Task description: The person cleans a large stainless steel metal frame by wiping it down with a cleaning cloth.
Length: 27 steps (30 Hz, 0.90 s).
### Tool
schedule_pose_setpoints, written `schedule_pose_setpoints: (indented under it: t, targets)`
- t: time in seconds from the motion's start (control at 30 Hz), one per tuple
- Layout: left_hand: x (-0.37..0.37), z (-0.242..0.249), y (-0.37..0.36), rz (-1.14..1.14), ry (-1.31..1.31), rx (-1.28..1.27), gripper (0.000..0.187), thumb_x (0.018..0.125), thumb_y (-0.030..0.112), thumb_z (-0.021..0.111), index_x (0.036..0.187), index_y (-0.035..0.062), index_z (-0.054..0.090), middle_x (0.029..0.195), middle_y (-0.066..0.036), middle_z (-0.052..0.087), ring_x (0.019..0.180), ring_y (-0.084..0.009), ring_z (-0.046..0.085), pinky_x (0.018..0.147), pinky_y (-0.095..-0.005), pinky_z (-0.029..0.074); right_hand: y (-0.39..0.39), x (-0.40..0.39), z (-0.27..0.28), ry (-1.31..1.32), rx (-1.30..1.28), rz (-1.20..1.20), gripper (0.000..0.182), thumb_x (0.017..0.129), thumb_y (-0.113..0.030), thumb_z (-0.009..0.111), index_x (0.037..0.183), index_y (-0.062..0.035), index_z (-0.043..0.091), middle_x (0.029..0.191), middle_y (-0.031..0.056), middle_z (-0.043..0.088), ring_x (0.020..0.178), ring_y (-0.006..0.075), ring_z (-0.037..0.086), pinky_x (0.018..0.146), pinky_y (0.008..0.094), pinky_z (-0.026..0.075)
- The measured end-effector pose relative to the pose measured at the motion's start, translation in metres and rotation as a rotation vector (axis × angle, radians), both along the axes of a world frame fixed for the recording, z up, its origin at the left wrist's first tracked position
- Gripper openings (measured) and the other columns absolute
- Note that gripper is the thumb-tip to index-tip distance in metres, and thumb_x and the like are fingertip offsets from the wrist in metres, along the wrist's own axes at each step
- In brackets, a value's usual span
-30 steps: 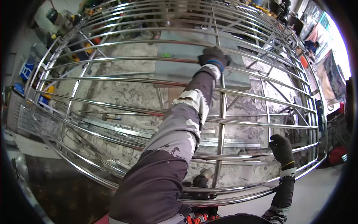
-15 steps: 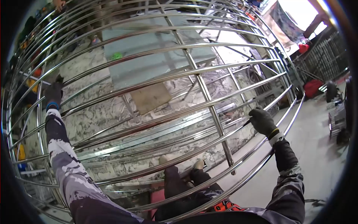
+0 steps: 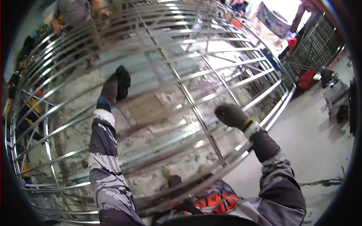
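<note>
A large frame of shiny metal tubes (image 3: 183,88) spans the view in front of me, partly smeared by motion. My left hand (image 3: 120,83), in a dark glove, is over the left-middle part of the frame; blur hides how its fingers lie. To the right, my right hand (image 3: 232,116), also gloved, has its fingers curled beside the frame's right part, near a long tube. Whether a tube is inside that fist cannot be made out. Beneath the tubes are a grey-blue sheet (image 3: 139,75) and a brown board (image 3: 145,108).
Another person (image 3: 77,19) stands beyond the frame at the upper left, one hand near its edge. A red object (image 3: 307,79) lies on the pale floor (image 3: 298,139) at the right. Dark upright bars (image 3: 315,47) stand at the upper right.
My left hand has moved right from the frame's left side. My right hand has shifted left and slightly up. The frame appears shifted, and more of the other person shows.
</note>
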<state>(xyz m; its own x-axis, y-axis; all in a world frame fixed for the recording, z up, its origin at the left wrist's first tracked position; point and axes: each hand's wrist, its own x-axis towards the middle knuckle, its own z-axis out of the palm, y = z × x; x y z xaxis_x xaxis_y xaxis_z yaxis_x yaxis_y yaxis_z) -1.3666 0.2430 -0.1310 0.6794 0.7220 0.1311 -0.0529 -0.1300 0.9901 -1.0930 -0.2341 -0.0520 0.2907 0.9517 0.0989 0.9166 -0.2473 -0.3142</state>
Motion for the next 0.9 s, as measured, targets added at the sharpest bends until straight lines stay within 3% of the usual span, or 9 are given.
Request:
schedule_pose_setpoints:
  t: [0.07,0.17,0.37,0.5,0.67,0.7,0.77,0.83,0.9]
  targets:
    - [0.059,-0.048,-0.008,-0.286,-0.409,-0.495,0.045,0.109,0.034,0.047,0.146,0.0109,0.056,0.135,-0.004,0.066,0.112,-0.0133,0.065,0.1,-0.0322,0.051,-0.011,0.003,0.006,0.063,0.067,0.009,0.017,0.091,-0.02,0.065,0.097,-0.007,0.072,0.092,0.0157,0.072,0.089,0.0367,0.069,0.078,0.0457,0.056]
    - [0.058,0.044,-0.11,-0.279,-0.118,-0.262,0.046,0.107,0.041,0.049,0.136,0.0075,0.059,0.121,-0.005,0.067,0.1,-0.014,0.065,0.087,-0.0313,0.052,-0.041,0.016,0.018,0.139,0.23,0.097,0.015,0.09,-0.009,0.067,0.103,-0.0029,0.072,0.098,0.0162,0.072,0.086,0.0327,0.071,0.076,0.0411,0.057]
    - [-0.026,0.135,-0.24,-0.106,0.204,0.002,0.058,0.102,0.057,0.053,0.114,0.0008,0.063,0.092,-0.009,0.07,0.074,-0.0154,0.067,0.063,-0.0294,0.054,-0.115,0.034,0.057,0.295,-0.113,0.05,0.017,0.09,-0.002,0.07,0.107,-0.0016,0.07,0.092,0.0103,0.073,0.081,0.0193,0.07,0.074,0.0322,0.055]
    - [-0.098,0.106,-0.313,0.279,0.377,0.249,0.037,0.112,0.017,0.037,0.139,-0.0018,0.055,0.129,-0.016,0.066,0.117,-0.0197,0.064,0.101,-0.0358,0.052,-0.12,0.053,0.069,0.731,-0.431,0.127,0.025,0.089,-0.002,0.071,0.114,-0.0005,0.069,0.088,0.0103,0.072,0.08,0.0185,0.071,0.075,0.0324,0.057]
    - [-0.086,0.119,-0.403,0.272,-0.107,-0.451,0.06,0.093,0.028,0.072,0.142,0.0019,0.048,0.105,-0.014,0.066,0.099,-0.0321,0.066,0.104,-0.0572,0.048,-0.077,0.087,0.063,0.876,-0.633,0.585,0.032,0.09,-0.007,0.072,0.12,0.0006,0.064,0.097,0.0121,0.071,0.085,0.0223,0.072,0.077,0.0362,0.058]
    - [-0.024,0.144,-0.421,-0.021,-0.269,-0.311,0.067,0.09,0.031,0.076,0.142,0.0011,0.047,0.095,-0.011,0.064,0.095,-0.0324,0.064,0.104,-0.0656,0.044,-0.063,0.085,0.063,0.757,-0.608,0.645,0.035,0.088,-0.005,0.074,0.121,0.0009,0.063,0.098,0.0107,0.072,0.083,0.0196,0.072,0.076,0.0351,0.059]
    - [-0.002,0.137,-0.446,0.385,-0.204,-0.319,0.088,0.076,0.031,0.086,0.147,0.0043,0.042,0.101,-0.011,0.064,0.098,-0.0336,0.063,0.109,-0.067,0.04,-0.025,0.081,0.053,0.827,-0.488,0.606,0.058,0.084,-0.016,0.082,0.134,-0.0034,0.055,0.115,0.0131,0.068,0.094,0.0212,0.071,0.085,0.0366,0.06]
    - [0.003,0.112,-0.423,-0.148,-0.509,-0.572,0.103,0.071,0.036,0.089,0.153,0.0057,0.035,0.127,-0.016,0.062,0.121,-0.038,0.06,0.117,-0.0682,0.031,0.011,0.066,0.039,0.889,-0.185,0.727,0.088,0.074,-0.032,0.092,0.146,-0.0076,0.047,0.134,0.018,0.059,0.106,0.0267,0.069,0.094,0.0406,0.058]
    - [0.045,0.124,-0.439,0.548,-0.297,-0.366,0.094,0.084,0.037,0.078,0.157,0.0053,0.03,0.156,-0.014,0.043,0.128,-0.0328,0.056,0.109,-0.047,0.049,0.038,0.048,0.025,0.902,-0.076,0.802,0.084,0.075,-0.031,0.091,0.143,-0.007,0.049,0.13,0.0178,0.06,0.105,0.0269,0.069,0.092,0.0408,0.058]
